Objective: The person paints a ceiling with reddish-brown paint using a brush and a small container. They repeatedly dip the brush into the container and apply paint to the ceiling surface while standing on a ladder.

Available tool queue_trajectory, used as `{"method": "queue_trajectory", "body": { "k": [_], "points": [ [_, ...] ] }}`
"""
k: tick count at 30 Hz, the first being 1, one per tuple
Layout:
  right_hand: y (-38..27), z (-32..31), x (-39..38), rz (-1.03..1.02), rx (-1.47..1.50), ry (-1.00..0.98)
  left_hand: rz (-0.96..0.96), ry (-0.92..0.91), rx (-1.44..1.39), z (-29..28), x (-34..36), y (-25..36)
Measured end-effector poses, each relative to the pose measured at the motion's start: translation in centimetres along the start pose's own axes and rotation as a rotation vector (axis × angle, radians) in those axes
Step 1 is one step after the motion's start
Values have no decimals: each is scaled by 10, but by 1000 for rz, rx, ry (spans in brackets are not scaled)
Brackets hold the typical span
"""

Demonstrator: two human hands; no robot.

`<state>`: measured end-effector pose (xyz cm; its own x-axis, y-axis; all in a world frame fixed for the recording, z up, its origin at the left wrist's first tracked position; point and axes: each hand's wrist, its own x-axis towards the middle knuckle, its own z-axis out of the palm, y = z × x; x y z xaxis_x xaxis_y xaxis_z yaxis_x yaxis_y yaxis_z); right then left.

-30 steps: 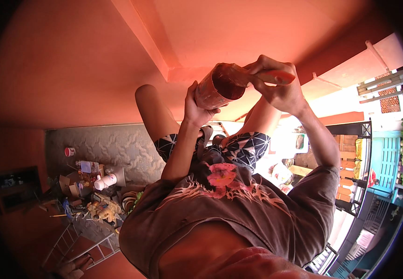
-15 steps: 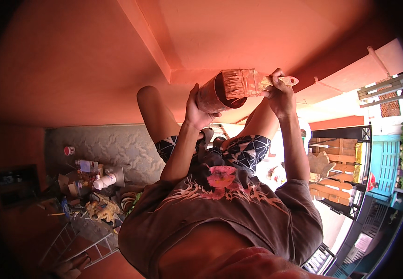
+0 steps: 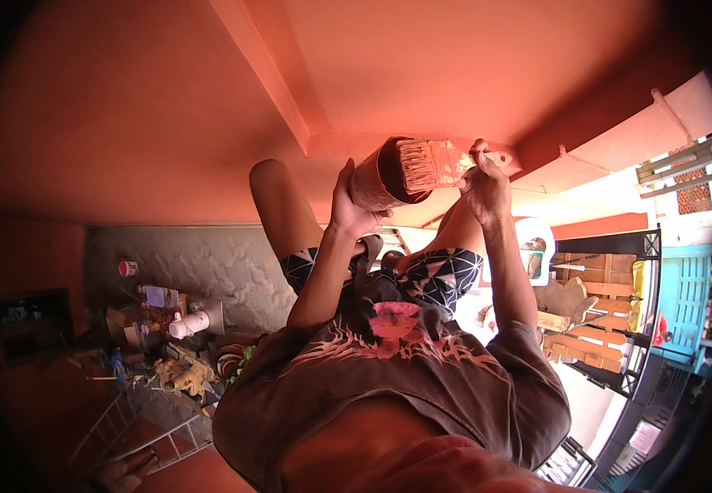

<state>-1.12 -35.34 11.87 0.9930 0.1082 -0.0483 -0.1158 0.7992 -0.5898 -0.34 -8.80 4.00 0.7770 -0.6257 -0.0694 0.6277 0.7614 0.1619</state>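
Observation:
My left hand (image 3: 350,204) is wrapped round the side of a paint can (image 3: 370,185), which is smeared with reddish paint and tilted with its dark mouth to the right. A wide paintbrush (image 3: 432,166) with paint-caked bristles lies across that mouth, its bristle tips over the opening. Whether the bristles touch the rim, I cannot tell. My right hand (image 3: 488,191) is closed on the brush at the base of its pale handle, and the handle's holed end sticks out to the right. Paint inside the can is mostly hidden by the brush.
An orange-red wall (image 3: 167,123) with a raised strip rises before me. Left lie a pink-white container (image 3: 188,324), a small red bucket (image 3: 128,268), boxes and a metal ladder (image 3: 171,440). Right are a white plastic chair (image 3: 537,238), wooden slats (image 3: 594,333) and a turquoise panel (image 3: 685,296).
The paintbrush has tipped, its handle end now lower, and its bristles still lie over the can's mouth. My right hand has dropped a little; both hands keep their hold. The whole view has shifted slightly.

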Motion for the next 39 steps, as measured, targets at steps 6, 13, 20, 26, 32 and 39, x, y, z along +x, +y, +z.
{"method": "queue_trajectory", "body": {
  "k": [6, 13, 20, 26, 32, 39],
  "points": [
    [10, 20, -1, 35, 16, -55, 0, 22, 19, -9, -4, 6],
    [20, 27, 7, 110, -29, -74, 58, 78, 34, -15, -12, 21],
    [29, 25, 18, 10, -15, -58, 73, 142, 86, -16, -14, 29],
    [4, 46, 46, -317, -67, -64, 105, 163, 51, -5, -25, 38],
    [6, 136, 89, -793, -470, -22, 309, 259, 109, 4, -55, 63],
    [34, 181, 128, -1171, -798, -153, 383, 51, 43, -11, -81, 80]
  ]
}}
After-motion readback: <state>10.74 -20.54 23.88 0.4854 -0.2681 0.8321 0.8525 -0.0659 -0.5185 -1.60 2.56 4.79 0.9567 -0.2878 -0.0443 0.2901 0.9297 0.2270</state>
